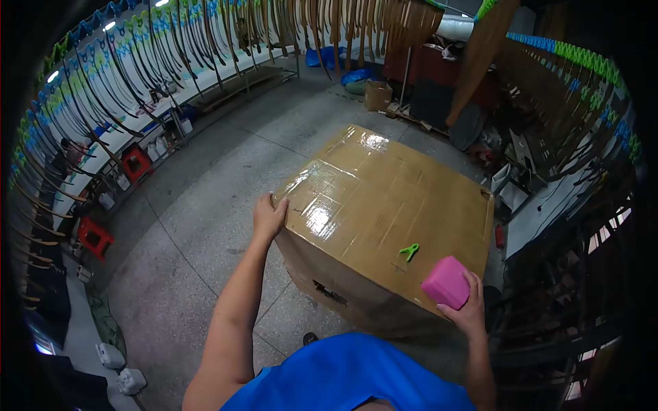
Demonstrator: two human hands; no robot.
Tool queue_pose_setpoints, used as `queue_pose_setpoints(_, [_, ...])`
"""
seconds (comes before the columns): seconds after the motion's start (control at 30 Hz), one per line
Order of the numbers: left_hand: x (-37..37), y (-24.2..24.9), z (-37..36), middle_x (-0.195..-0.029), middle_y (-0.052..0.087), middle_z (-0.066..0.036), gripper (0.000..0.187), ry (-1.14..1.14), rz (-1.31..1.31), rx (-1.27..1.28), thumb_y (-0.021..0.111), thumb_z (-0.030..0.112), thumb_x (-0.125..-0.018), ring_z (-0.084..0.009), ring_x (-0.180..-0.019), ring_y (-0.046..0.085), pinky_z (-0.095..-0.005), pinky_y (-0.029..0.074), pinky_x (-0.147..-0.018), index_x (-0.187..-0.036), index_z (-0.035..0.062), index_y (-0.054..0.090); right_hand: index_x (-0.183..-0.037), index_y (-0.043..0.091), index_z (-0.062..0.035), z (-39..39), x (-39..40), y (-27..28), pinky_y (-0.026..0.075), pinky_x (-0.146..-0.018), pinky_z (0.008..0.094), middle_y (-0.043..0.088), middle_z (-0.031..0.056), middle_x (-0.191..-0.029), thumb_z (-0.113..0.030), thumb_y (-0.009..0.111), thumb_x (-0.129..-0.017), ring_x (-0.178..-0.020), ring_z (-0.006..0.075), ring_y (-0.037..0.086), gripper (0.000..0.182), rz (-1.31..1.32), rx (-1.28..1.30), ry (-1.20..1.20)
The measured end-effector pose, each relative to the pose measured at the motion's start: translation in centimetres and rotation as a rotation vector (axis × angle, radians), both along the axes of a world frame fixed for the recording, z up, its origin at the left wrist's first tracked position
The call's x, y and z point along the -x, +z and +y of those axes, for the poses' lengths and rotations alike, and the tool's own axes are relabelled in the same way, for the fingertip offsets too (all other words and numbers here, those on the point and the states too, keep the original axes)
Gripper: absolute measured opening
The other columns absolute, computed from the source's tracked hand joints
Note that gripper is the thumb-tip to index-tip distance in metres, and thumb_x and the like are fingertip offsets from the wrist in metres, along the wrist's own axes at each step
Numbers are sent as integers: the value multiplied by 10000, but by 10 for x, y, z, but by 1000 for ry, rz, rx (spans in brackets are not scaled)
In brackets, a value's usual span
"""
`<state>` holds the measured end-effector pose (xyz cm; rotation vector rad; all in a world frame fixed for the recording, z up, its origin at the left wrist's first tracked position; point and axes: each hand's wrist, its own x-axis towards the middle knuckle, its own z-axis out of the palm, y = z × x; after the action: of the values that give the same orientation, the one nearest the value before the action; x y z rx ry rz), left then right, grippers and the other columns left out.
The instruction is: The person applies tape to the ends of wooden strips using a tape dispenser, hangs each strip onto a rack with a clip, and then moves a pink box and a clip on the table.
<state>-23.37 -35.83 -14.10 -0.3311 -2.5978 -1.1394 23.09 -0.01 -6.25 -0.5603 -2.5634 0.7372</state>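
A large cardboard box stands in front of me, its top covered in glossy tape. At its left corner my left hand grips the edge, thumb on the top and fingers at the side. My right hand holds a pink rectangular block with rounded edges, low over the near right edge of the top. Thumb and fingers are closed around the block's right end. Just left of the block, a green plastic clip lies on the box.
Long brown strips hang from blue and green clips along the left, back and right. Red stools stand by the long white table at left. A small carton sits on the floor behind, near dark machinery. White containers are at lower left.
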Motion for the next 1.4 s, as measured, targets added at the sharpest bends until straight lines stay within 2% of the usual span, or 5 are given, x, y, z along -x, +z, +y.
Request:
queue_pose_setpoints(0.23, [31, -5, -17, -1192, 722, -284, 615, -66, -63, -119, 756, 471, -909, -425, -1112, 700, -461, 539, -970, -1251, -38, 705, -1521, 467, -159, -51, -15, 3, 465, -1134, 519, 466, 197, -1499, -301, 978, -655, -1376, 428, 513, 1015, 42, 48, -103])
queue_pose_setpoints(0.43, [98, -23, -16, -1222, 721, -75, 507, -436, -620, -730, 665, 418, -1032, -178, -1115, 676, -347, 513, -981, -1310, -6, 666, -1533, 481, -176, -79, -25, 28, 420, -1139, 553, 453, 199, -1497, -402, 965, -686, -1388, 428, 481, 1002, -9, 43, -197])
queue_pose_setpoints(1.03, [45, 18, -47, -1450, 641, -90, 526, -431, -850, -889, 390, 416, -1147, -270, -1315, 627, -442, 518, -1080, -1495, 59, 560, -1653, 308, -279, -70, -39, 44, 284, -1174, 715, 293, 135, -1684, -624, 859, -758, -1521, 427, 356, 1107, -153, 20, -228])
queue_pose_setpoints(1.23, [34, 6, -58, -1512, 598, -100, 580, -580, -818, -804, 400, 471, -1137, -274, -1372, 588, -445, 472, -1122, -1538, 71, 525, -1690, 97, -107, -54, -61, 23, 248, -1270, 589, 187, 241, -1725, -609, 834, -838, -1582, 450, 255, 1233, 116, 181, -157])
queue_pose_setpoints(1.4, [37, -1, -57, -1486, 605, -103, 593, -749, -928, -818, 442, 504, -1117, -276, -1358, 582, -456, 469, -1113, -1521, 81, 539, -1681, 190, -35, -74, -79, -40, 262, -1272, 393, 328, 174, -1696, -341, 609, -1074, -1548, 289, 356, 799, 753, 910, -413])
